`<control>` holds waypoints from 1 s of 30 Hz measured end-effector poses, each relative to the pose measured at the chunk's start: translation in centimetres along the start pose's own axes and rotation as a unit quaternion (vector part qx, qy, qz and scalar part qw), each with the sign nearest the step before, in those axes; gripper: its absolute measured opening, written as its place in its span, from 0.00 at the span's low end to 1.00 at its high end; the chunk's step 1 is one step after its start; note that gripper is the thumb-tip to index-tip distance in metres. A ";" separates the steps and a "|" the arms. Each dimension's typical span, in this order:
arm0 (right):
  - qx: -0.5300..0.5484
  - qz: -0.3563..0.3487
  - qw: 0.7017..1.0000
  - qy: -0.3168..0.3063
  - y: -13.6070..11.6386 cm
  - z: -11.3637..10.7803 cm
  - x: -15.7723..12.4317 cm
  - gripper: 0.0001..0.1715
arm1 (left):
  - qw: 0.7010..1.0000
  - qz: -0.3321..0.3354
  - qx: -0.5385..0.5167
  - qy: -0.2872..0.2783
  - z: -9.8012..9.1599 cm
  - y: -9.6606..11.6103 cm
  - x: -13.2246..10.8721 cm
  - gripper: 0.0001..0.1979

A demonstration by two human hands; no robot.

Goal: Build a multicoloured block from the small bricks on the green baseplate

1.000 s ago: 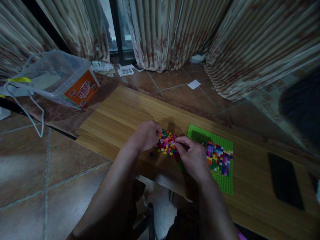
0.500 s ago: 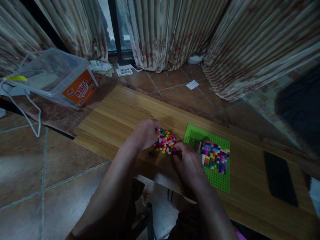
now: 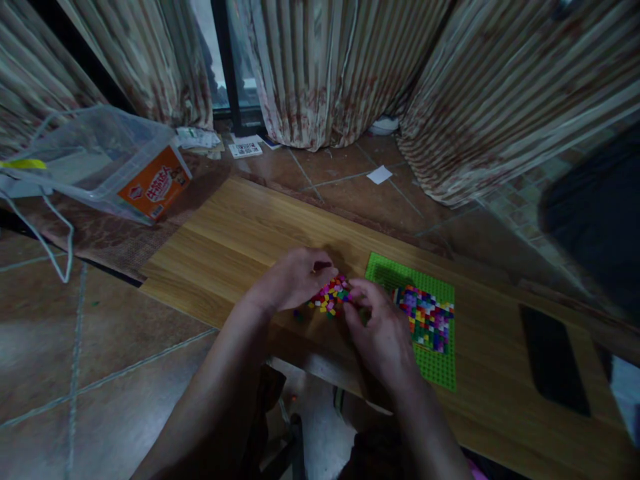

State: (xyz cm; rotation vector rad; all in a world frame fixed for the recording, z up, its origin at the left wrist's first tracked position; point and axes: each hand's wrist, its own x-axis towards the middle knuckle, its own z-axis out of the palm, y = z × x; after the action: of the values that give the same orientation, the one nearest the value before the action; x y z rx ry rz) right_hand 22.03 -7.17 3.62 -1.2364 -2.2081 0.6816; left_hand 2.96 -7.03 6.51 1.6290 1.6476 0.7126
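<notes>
A heap of small, many-coloured bricks (image 3: 330,297) lies on the wooden board between my two hands. My left hand (image 3: 300,277) reaches over the heap's left and far side, its fingers curled; whatever they hold is too small to tell. At the right edge of the heap is my right hand (image 3: 376,321), thumb and forefinger bent towards the bricks, with nothing I can make out between them. Just right of it, a green studded baseplate (image 3: 437,373) carries a block of tightly set multicoloured bricks (image 3: 426,317).
The wooden board (image 3: 220,233) spans the view, with a dark flat object (image 3: 554,359) at its right. A clear plastic bin (image 3: 113,157) with an orange label stands at the left. Papers (image 3: 246,148) lie on the tiled floor by the curtains (image 3: 320,73).
My left hand has shifted right and now covers the heap's far part. My right hand's fingers have parted slightly. The whole view has shifted a little.
</notes>
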 end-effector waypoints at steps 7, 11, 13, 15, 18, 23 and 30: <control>0.085 0.001 0.994 0.076 -0.9 0.5 0.2 0.19 | 0.991 0.030 -0.095 -0.092 0.7 0.6 -0.1 0.10; 0.196 0.078 0.974 0.078 -0.6 0.9 0.3 0.21 | 0.990 0.029 -0.112 -0.081 0.8 0.2 0.1 0.09; 0.259 0.120 0.955 0.077 -0.5 1.0 0.5 0.21 | 0.992 0.024 -0.107 -0.063 0.9 0.1 0.2 0.09; 0.314 0.165 0.932 0.073 -0.5 1.2 0.7 0.18 | 0.993 0.017 -0.108 -0.043 0.9 0.1 0.2 0.09; 0.369 0.217 0.902 0.048 -0.8 1.3 1.1 0.17 | 0.991 0.010 -0.126 -0.031 1.0 0.1 0.2 0.08; 0.415 0.234 0.879 0.025 -1.2 1.3 1.6 0.18 | 0.987 -0.004 -0.155 -0.032 1.1 0.4 0.2 0.07; 0.481 0.220 0.849 0.013 -1.4 1.3 1.5 0.15 | 0.970 -0.023 -0.237 -0.049 0.8 1.0 0.1 0.06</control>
State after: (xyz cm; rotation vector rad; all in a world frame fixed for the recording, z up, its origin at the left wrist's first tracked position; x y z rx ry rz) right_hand 19.64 -6.68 3.81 -1.1299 -1.1837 1.6645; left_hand 4.21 -6.94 6.77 1.2584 1.3125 0.9051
